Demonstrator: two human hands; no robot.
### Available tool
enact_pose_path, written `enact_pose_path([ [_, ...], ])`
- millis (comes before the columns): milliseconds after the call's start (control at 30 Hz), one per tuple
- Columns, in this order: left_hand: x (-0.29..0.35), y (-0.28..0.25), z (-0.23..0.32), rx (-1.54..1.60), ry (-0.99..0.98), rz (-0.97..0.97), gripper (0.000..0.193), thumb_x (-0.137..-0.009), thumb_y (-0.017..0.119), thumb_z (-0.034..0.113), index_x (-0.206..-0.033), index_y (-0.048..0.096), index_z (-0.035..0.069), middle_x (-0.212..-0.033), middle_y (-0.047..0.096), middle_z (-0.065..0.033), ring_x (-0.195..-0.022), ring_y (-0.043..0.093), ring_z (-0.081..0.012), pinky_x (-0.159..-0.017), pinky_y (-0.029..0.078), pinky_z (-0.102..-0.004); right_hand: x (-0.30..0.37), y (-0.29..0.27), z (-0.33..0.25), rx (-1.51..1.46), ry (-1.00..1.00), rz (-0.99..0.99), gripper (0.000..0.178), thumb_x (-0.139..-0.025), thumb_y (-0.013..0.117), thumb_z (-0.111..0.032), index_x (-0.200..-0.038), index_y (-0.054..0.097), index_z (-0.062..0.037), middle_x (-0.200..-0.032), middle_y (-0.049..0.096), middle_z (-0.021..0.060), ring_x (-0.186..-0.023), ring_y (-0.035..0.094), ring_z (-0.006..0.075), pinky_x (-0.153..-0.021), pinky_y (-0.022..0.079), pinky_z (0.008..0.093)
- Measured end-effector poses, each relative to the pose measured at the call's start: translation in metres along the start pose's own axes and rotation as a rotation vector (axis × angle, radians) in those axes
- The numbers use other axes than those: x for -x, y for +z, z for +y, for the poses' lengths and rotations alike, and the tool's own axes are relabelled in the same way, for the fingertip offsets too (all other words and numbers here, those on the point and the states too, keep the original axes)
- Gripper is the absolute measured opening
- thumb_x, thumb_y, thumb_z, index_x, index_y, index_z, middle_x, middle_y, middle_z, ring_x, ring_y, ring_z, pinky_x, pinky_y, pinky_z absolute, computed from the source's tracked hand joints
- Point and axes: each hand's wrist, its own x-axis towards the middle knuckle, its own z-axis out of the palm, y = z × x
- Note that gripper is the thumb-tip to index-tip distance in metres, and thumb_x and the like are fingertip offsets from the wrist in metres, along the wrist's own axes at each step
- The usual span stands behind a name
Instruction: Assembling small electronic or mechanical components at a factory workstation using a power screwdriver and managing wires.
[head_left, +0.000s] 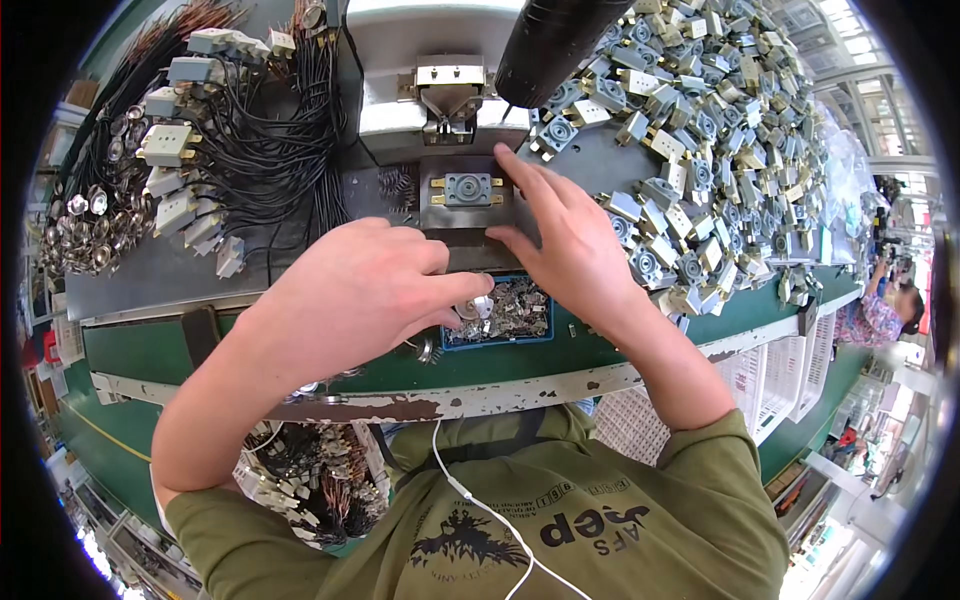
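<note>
From where I stand, the left hand point(360, 290) has a narrow grip: thumb and forefinger pinch a small silvery piece point(474, 307), its outline partly hidden by the fingertips. The right hand point(575, 240) holds nothing that I can see; its grip is wide, forefinger stretched forward and thumb drawn back, spread around the right end of a grey block point(468, 189) without clearly touching it.

That block sits on a metal fixture plate point(465, 218), its long axis running left to right, brass tabs at both ends and a round recess in its middle. It lies straight ahead of the left fingertips, a little apart; the right hand is clearly nearer, just beside it.

Below the pinch is a blue tray point(499, 344) of tiny metal parts on the green tabletop point(580, 362). Beyond the plate stands a pale machine point(405, 45); black cables point(270, 150) bunch to the left, and a heap of similar blocks point(700, 150) spreads to the right.
</note>
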Motion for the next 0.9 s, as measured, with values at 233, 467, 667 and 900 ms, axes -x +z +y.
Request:
enact_pose_path([
  [233, -0.026, -0.007, -0.030, 0.147, -0.301, 0.173, 0.036, -0.089, 0.074, 0.020, -0.124, 0.068, 0.012, -0.090, 0.073, -0.0110, -0.079, 0.070, -0.0310, -0.073, 0.055, -0.0395, 0.002, -0.003, 0.000, -0.039, 0.051, -0.048, 0.073, -0.086, 0.079, -0.008, -0.151, 0.047, -0.0062, -0.131, 0.067, 0.0181, -0.112, 0.068, 0.0337, -0.095, 0.055, 0.0422],
  [467, -0.034, 0.011, -0.048, 0.167, -0.466, -0.038, 0.038, -0.091, 0.072, 0.022, -0.129, 0.069, 0.017, -0.093, 0.074, -0.0111, -0.084, 0.071, -0.0304, -0.075, 0.055, -0.0410, -0.024, -0.067, -0.011, -0.479, -0.128, 0.391, 0.045, -0.098, 0.062, 0.007, -0.142, 0.053, 0.0011, -0.119, 0.070, 0.0135, -0.094, 0.068, 0.0123, -0.086, 0.056, 0.0278],
  [667, -0.030, 0.017, -0.045, 0.050, -0.408, 0.029, 0.033, -0.095, 0.067, 0.031, -0.126, 0.070, 0.019, -0.100, 0.075, -0.0093, -0.097, 0.071, -0.0315, -0.081, 0.057, -0.0444, -0.094, -0.075, -0.027, -0.589, -0.281, 0.717, 0.063, -0.100, 0.065, -0.005, -0.150, 0.029, 0.0039, -0.133, 0.059, 0.0253, -0.110, 0.066, 0.0276, -0.093, 0.056, 0.0397],
  [900, -0.027, 0.025, -0.044, 0.019, -0.430, 0.062, 0.036, -0.093, 0.071, 0.025, -0.129, 0.068, 0.020, -0.103, 0.074, -0.0086, -0.093, 0.071, -0.0304, -0.079, 0.057, -0.0412, -0.107, -0.077, -0.035, -0.684, -0.191, 0.732, 0.046, -0.097, 0.068, -0.004, -0.134, 0.042, 0.0037, -0.117, 0.063, 0.0202, -0.093, 0.066, 0.0228, -0.080, 0.055, 0.0354],
])
